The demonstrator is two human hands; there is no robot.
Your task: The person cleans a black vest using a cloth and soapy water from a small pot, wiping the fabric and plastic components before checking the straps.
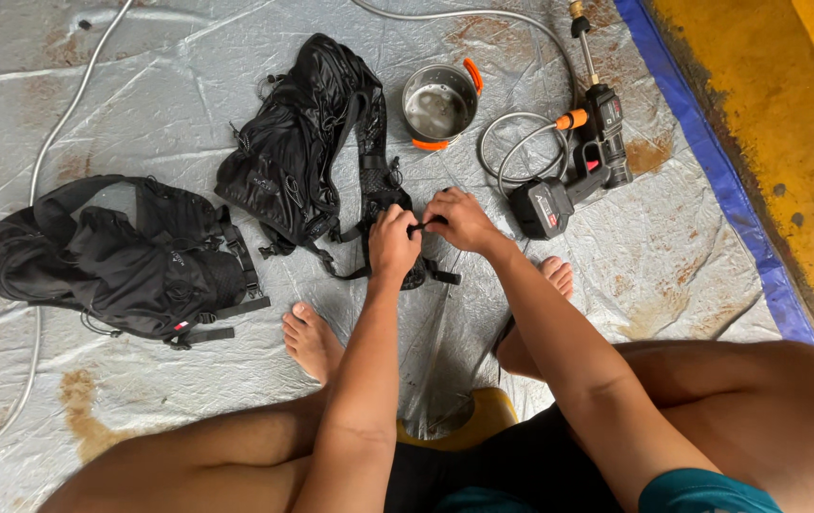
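Note:
A black backpack [307, 142] lies on the grey tarp [160, 85] in front of me, its shoulder straps trailing toward me. My left hand [392, 242] and my right hand [459, 220] meet over the lower end of one strap [383, 195], both pinching a small black strap piece between the fingertips. A second black backpack [131, 256] lies to the left, untouched.
A metal pot with orange handles [438, 103] stands behind the backpack. A cordless pressure washer gun [578, 166] with coiled hose lies at the right. A white hose [55, 133] runs along the left. My bare feet [312, 342] rest on the tarp; a yellow floor edge [787, 142] is at the right.

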